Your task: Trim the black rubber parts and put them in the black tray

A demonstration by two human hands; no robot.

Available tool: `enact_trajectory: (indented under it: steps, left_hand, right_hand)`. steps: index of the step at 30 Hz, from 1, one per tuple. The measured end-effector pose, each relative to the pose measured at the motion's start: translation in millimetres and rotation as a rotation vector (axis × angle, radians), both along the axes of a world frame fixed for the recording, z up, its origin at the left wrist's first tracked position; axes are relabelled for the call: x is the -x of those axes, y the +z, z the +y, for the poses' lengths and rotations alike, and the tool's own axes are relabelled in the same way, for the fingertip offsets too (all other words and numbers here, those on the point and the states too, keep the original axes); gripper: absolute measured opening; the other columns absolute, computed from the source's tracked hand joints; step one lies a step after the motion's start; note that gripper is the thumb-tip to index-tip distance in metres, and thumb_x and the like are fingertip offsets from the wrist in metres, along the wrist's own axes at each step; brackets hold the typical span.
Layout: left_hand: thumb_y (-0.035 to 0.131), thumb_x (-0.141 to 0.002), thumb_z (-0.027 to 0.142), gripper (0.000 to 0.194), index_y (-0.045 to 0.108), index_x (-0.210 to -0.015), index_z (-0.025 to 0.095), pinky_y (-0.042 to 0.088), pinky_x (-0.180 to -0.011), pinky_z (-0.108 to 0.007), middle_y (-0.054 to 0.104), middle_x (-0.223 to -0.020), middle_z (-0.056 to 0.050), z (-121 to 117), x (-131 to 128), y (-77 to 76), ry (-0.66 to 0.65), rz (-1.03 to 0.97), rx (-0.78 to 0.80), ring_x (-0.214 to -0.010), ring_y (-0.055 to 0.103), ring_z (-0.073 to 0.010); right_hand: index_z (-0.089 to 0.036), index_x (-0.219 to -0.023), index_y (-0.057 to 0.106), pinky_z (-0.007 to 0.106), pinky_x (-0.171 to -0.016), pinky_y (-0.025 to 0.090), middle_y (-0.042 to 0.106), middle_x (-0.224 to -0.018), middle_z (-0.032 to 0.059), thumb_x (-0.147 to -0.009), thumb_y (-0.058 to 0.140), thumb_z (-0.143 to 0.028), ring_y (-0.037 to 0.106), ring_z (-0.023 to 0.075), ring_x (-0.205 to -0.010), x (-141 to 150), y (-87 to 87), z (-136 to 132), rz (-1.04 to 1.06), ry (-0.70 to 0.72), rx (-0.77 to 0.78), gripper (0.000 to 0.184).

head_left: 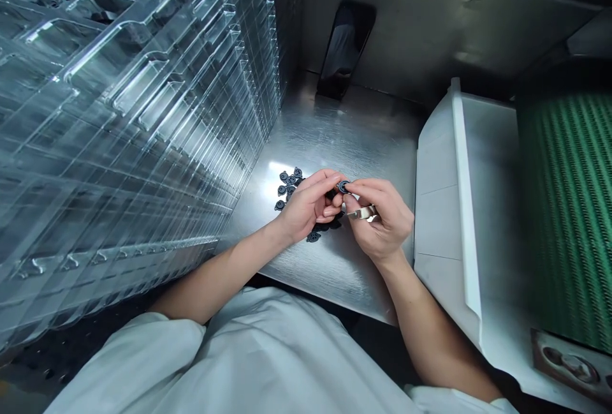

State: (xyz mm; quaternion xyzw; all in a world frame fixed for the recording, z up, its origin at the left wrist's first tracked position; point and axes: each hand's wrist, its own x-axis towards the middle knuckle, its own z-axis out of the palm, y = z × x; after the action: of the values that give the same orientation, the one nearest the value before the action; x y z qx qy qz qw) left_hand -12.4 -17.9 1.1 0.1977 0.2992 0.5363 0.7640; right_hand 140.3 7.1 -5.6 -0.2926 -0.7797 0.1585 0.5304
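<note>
A small round dark grey rubber-like part (343, 186) is pinched at the fingertips of my left hand (306, 205), and my right hand's fingers press on it from the other side. My right hand (385, 219) also holds a short shiny metal piece (362, 212) against its palm side; its exact kind is hard to tell. Several similar dark parts (288, 185) lie in a loose heap on the steel tabletop (335, 133), just under and beside my left hand.
A tall stack of clear plastic trays (143, 101) rises along the left. A white plastic bin wall (461, 203) borders the table on the right, beyond it a green belt (568, 210). A black phone (344, 50) leans against the steel back wall.
</note>
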Motion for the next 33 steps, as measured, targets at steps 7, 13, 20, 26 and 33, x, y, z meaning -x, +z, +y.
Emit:
enact_trajectory:
  steps: [7, 13, 20, 26, 33]
  left_hand:
    - [0.074, -0.088, 0.033, 0.027, 0.062, -0.107, 0.02, 0.027, -0.043, -0.015, 0.055, -0.069, 0.003, -2.0, 2.3, 1.7, -0.064, -0.024, -0.055, -0.051, 0.045, -0.0071]
    - [0.079, -0.083, 0.034, 0.035, 0.062, -0.109, 0.019, 0.027, -0.045, -0.016, 0.059, -0.071, 0.001, -2.7, -1.5, 2.0, 0.04, 0.062, -0.09, -0.052, 0.044, -0.0066]
    - [0.079, -0.083, 0.035, 0.034, 0.063, -0.107, 0.017, 0.026, -0.045, -0.016, 0.059, -0.07, 0.002, -1.7, -2.6, 0.4, 0.143, 0.17, -0.123, -0.051, 0.042, -0.0054]
    - [0.075, -0.087, 0.037, 0.031, 0.063, -0.108, 0.018, 0.027, -0.045, -0.017, 0.057, -0.069, 0.002, -1.6, -2.8, 1.8, 0.141, 0.148, -0.1, -0.051, 0.042, -0.0061]
    - [0.069, -0.093, 0.049, 0.033, 0.064, -0.101, 0.017, 0.029, -0.045, -0.017, 0.053, -0.067, 0.003, -2.1, -6.1, -2.4, 0.142, 0.173, -0.132, -0.052, 0.043, -0.0063]
  right_hand:
    - [-0.026, -0.105, 0.076, 0.035, -0.066, 0.057, 0.074, -0.096, 0.0061, -0.098, 0.066, -0.024, 0.069, 0.0218, -0.081, -3.0, 1.3, 0.4, 0.063, -0.001, 0.167, 0.013]
    - [-0.025, -0.105, 0.077, 0.038, -0.075, 0.058, 0.075, -0.099, 0.0068, -0.098, 0.065, -0.026, 0.07, 0.0235, -0.089, -3.2, 1.7, 2.7, 0.081, -0.002, 0.225, 0.014]
    - [-0.024, -0.102, 0.077, 0.032, -0.063, 0.051, 0.074, -0.098, 0.0051, -0.095, 0.07, -0.019, 0.068, 0.0206, -0.085, -1.8, 1.5, 2.0, 0.14, 0.031, 0.277, 0.011]
    - [-0.024, -0.099, 0.075, 0.032, -0.064, 0.052, 0.073, -0.096, 0.0046, -0.093, 0.073, -0.016, 0.068, 0.0209, -0.085, -1.0, 1.0, 2.6, 0.134, 0.069, 0.237, 0.01]
    - [-0.025, -0.105, 0.073, 0.034, -0.07, 0.058, 0.072, -0.097, 0.0051, -0.094, 0.072, -0.013, 0.07, 0.0197, -0.081, -1.1, -0.5, 3.0, 0.039, 0.037, 0.003, 0.016]
